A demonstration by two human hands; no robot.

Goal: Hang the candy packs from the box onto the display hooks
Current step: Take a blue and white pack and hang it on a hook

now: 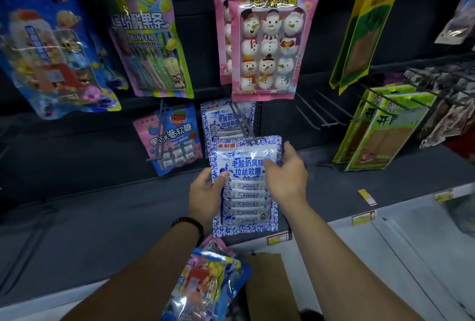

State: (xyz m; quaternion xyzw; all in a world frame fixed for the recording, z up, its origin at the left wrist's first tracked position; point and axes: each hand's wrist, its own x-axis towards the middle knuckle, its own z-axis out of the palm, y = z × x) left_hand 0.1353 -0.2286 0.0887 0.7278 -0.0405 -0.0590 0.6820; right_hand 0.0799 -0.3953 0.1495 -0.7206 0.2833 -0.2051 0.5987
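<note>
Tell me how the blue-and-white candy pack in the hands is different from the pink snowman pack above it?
The blue-and-white candy pack is gripped by the left hand and right hand, its top at the hook's tip; the pink snowman pack hangs untouched above. The blue-and-white pack shows a column of white wrapped sticks; the snowman pack shows nine snowman-shaped sweets. The snowman pack looks bigger. Both are flat, glossy bags with red brand labels.

2 blue-white packs (245,184), 2 hands (205,192).
</note>
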